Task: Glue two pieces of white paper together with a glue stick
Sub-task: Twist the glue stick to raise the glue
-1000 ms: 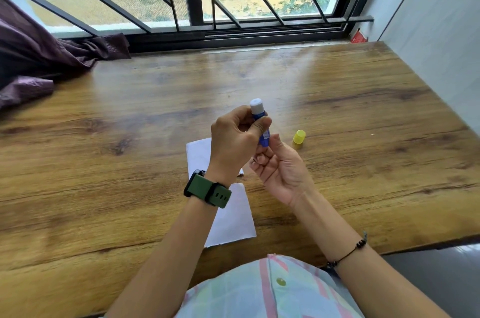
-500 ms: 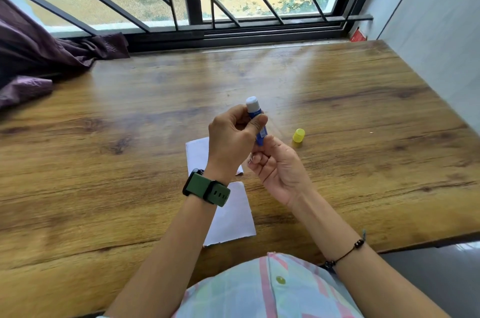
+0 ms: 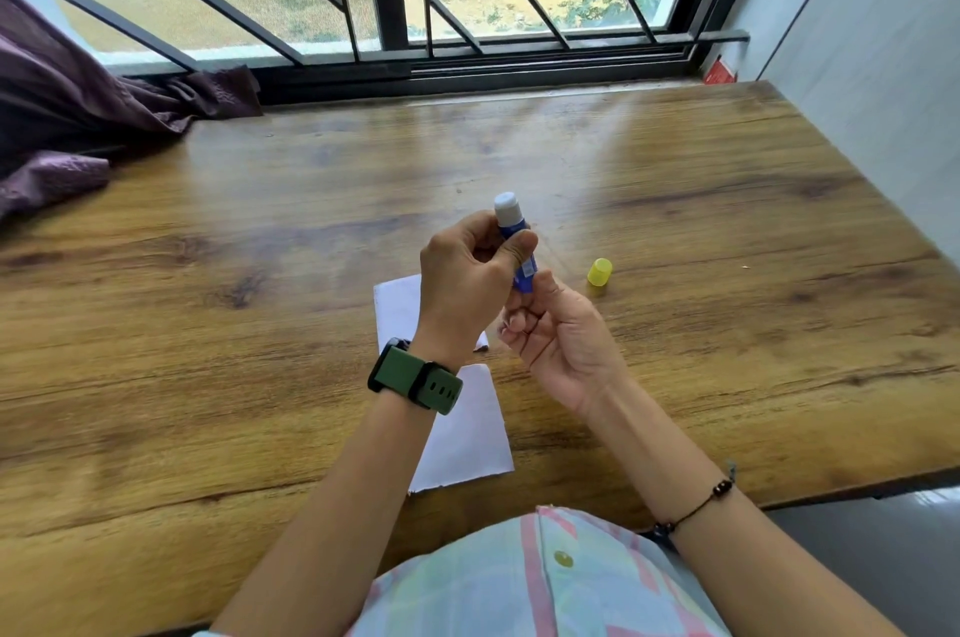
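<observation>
A blue glue stick [image 3: 511, 231] stands upright above the table, its white glue tip bared at the top. My left hand [image 3: 467, 283], with a green watch on the wrist, grips its barrel between thumb and fingers. My right hand [image 3: 561, 340] holds the stick's lower end from below with its fingertips. Its yellow cap [image 3: 599, 271] sits on the wood just to the right. Two pieces of white paper [image 3: 467, 433] lie on the table under my left wrist, one beyond the other, partly hidden by my arm.
The wooden table [image 3: 208, 324] runs up to a barred window. A purple curtain [image 3: 67, 127] is heaped on the table's far left corner. A white wall [image 3: 883, 64] borders the right side, with a small red object [image 3: 719, 72] in the far right corner.
Both hands stay on the glue stick at almost the same place. The stick has drifted slightly left and its white tip stands a little further out of the barrel.
</observation>
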